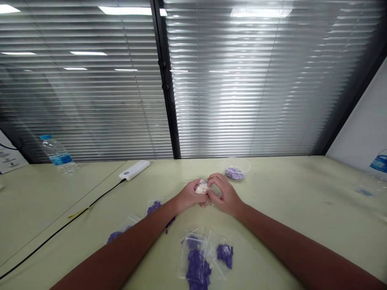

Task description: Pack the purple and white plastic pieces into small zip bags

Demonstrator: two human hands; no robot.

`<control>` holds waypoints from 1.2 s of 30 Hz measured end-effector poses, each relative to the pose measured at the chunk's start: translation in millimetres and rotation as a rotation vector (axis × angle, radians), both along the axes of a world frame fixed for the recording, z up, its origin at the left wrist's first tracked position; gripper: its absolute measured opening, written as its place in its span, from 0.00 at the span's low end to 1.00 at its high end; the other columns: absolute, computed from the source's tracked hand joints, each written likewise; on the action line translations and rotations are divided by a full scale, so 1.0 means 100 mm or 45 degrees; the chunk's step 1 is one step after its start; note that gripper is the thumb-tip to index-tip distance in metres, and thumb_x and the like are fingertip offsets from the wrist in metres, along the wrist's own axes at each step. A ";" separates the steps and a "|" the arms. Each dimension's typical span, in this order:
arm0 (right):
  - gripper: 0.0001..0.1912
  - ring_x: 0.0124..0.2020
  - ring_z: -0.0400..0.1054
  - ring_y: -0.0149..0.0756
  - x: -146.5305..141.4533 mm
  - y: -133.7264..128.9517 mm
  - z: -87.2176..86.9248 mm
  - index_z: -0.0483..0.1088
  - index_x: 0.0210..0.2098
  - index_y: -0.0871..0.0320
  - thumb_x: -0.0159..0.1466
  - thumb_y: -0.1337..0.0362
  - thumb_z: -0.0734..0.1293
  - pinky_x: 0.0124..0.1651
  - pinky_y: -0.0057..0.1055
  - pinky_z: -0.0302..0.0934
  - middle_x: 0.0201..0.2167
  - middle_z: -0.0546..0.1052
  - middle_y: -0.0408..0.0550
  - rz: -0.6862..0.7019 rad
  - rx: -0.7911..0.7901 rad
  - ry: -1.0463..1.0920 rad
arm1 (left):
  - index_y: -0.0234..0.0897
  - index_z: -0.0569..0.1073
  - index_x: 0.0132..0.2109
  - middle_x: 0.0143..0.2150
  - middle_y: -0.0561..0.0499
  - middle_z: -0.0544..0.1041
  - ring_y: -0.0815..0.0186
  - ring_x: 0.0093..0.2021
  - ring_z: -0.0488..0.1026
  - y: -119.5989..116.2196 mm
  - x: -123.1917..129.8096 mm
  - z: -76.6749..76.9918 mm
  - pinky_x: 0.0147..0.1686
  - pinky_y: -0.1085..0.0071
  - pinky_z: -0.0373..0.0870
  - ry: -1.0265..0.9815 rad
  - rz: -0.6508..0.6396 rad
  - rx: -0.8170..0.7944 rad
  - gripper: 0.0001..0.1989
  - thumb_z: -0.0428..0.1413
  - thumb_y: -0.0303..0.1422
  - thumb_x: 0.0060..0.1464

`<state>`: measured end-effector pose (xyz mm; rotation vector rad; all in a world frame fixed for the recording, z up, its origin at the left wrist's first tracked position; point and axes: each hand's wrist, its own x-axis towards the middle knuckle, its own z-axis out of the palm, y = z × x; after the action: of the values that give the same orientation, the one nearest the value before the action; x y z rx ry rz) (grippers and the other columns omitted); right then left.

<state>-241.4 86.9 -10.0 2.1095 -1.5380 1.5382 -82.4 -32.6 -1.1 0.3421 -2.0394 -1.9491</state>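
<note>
Over the middle of the table, my left hand (190, 196) is closed around a small clear bag of white pieces (202, 186). The thumb and fingers of my right hand (225, 194) pinch at the right edge of this bag; the exact grip is too small to make out. Just beyond my right hand stands a round clear container (237, 164) with light purple bits (234, 173) inside. Nearer to me, between my forearms, lie clear zip bags with dark purple pieces (198, 266) and a smaller purple clump (225, 254).
More bagged purple pieces (154, 207) lie beside and partly behind my left forearm, others (115, 237) farther left. A white power bank (134, 170) trails a black cable (60, 228). Water bottles stand at left (60, 156) and right (379, 165). Blinds (242, 100) rise behind the table.
</note>
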 end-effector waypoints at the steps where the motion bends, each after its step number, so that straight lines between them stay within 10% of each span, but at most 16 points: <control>1: 0.06 0.48 0.67 0.41 -0.01 -0.01 0.00 0.68 0.41 0.55 0.65 0.71 0.65 0.52 0.40 0.62 0.44 0.71 0.50 0.013 0.019 -0.041 | 0.33 0.71 0.48 0.35 0.48 0.79 0.63 0.33 0.77 -0.01 0.00 0.00 0.32 0.70 0.76 -0.002 0.007 0.011 0.25 0.71 0.38 0.47; 9: 0.10 0.46 0.67 0.40 -0.02 -0.01 -0.02 0.69 0.46 0.54 0.66 0.70 0.64 0.50 0.38 0.62 0.43 0.72 0.49 0.040 0.064 -0.151 | 0.29 0.75 0.43 0.30 0.44 0.77 0.63 0.26 0.76 -0.09 -0.03 -0.04 0.22 0.71 0.73 0.056 0.006 0.254 0.29 0.51 0.55 0.64; 36: 0.10 0.45 0.71 0.38 -0.05 -0.04 -0.05 0.78 0.47 0.53 0.70 0.60 0.65 0.51 0.38 0.67 0.46 0.73 0.52 0.281 0.187 -0.298 | 0.31 0.76 0.37 0.30 0.46 0.76 0.66 0.26 0.74 -0.02 -0.01 0.03 0.23 0.73 0.69 -0.025 0.000 0.087 0.30 0.50 0.57 0.64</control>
<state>-246.9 83.1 -15.3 2.3179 -1.5775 1.8577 -83.7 -35.0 1.5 0.3781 -1.9880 -2.0268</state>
